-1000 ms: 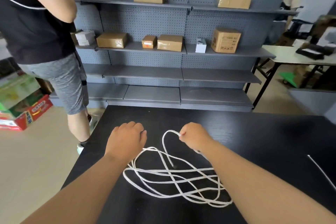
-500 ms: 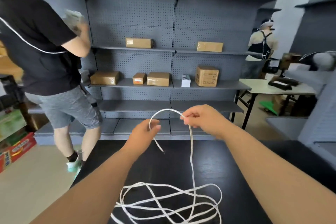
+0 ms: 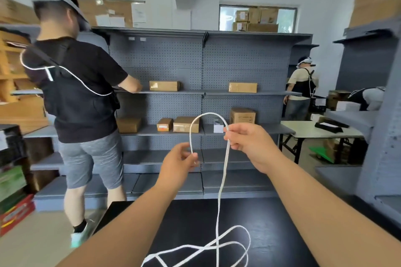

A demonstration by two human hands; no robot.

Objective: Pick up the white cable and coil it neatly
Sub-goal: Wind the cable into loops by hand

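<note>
Hands (image 3: 246, 143) pinch smooth white cable (image 3: 221, 191), arched above matte table (image 3: 195, 219).

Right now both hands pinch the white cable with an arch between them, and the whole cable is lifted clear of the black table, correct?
Not quite. In the head view the left hand and right hand do pinch the white cable with an arch between them, but it is not all lifted: from the right hand it hangs down to loose loops lying on the black table.

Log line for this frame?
left hand: pinches white cable | right hand: pinches it | cable: arched between hands | slack: loose on table
</note>
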